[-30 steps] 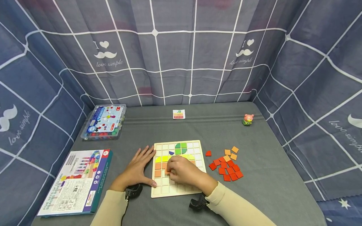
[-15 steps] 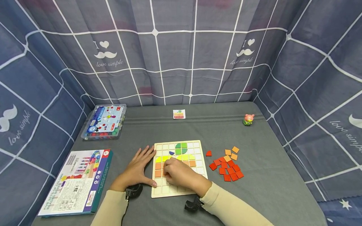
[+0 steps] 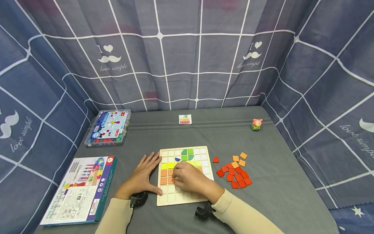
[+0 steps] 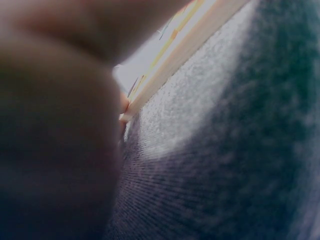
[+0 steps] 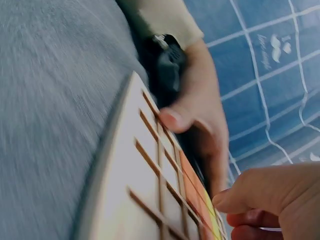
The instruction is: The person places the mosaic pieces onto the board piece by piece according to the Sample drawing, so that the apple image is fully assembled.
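Note:
In the head view, a pale wooden grid board [image 3: 171, 197] lies in front of me with green, blue, yellow and orange pieces set in it. My left hand [image 3: 142, 177] lies with spread fingers along its left side, thumb on the lower left edge. My right hand [image 3: 189, 178] is over the middle of the board, fingers curled and thumb close to them. Its fingertips pinch at an orange square tile [image 3: 173, 180] in the second orange row, mostly hidden by the hand. In the right wrist view, the thumb and fingers [image 5: 252, 218] come down beside the orange and yellow rows.
Right of the board lie several red tiles [image 3: 238, 177], several light orange tiles [image 3: 242, 162] and a red piece [image 3: 216, 160]. A small pattern card [image 3: 185, 119] and a pig figurine [image 3: 256, 124] stand behind. On the left are a clear plastic case [image 3: 108, 126] and a boxed set [image 3: 77, 188].
My right hand shifted slightly left over the orange tile, covering it, then moved back a little to the right. The left hand stays at the board's edge.

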A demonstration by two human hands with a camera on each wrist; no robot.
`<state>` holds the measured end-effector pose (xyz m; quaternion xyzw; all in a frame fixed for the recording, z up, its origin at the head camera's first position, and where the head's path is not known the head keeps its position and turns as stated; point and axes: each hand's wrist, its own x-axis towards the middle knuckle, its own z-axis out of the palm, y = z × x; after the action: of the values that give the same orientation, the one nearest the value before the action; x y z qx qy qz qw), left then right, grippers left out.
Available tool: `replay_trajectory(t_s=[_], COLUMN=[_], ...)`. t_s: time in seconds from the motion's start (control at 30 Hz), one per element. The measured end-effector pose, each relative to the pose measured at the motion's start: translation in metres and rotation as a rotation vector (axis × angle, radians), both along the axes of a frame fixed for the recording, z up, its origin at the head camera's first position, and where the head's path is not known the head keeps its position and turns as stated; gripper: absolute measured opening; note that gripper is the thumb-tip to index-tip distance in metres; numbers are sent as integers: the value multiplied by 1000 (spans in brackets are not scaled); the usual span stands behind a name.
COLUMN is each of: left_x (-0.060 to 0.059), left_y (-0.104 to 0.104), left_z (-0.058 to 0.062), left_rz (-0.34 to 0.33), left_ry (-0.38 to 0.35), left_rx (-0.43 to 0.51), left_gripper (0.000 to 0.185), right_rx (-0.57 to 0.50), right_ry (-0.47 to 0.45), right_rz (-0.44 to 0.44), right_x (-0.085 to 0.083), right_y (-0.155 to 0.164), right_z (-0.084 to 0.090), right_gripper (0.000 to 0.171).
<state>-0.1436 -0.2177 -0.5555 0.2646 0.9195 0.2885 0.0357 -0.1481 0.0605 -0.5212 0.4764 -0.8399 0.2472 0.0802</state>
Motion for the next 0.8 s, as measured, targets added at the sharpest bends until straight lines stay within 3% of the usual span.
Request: replay_trajectory(t_s=[0.17, 0.3, 0.57, 0.8], left_x=[-1, 0, 1, 0], left_y=[1, 1, 1, 1], left_z=[0, 0, -1, -1], left_rz=[5, 8, 12, 18], left_ry=[-10, -19, -19, -23], left_rx=[-12, -15, -27, -23], left_gripper=[145, 146, 146, 146], right_rx=[-130, -181, -98, -52], right_ry=[-15, -27, -171, -235], right_rz=[-65, -188, -460, -491], right_x=[-14, -28, -38, -34], right_y=[36, 80, 173, 216], right_z=[2, -2, -8, -12], right_gripper=[10, 12, 31, 34])
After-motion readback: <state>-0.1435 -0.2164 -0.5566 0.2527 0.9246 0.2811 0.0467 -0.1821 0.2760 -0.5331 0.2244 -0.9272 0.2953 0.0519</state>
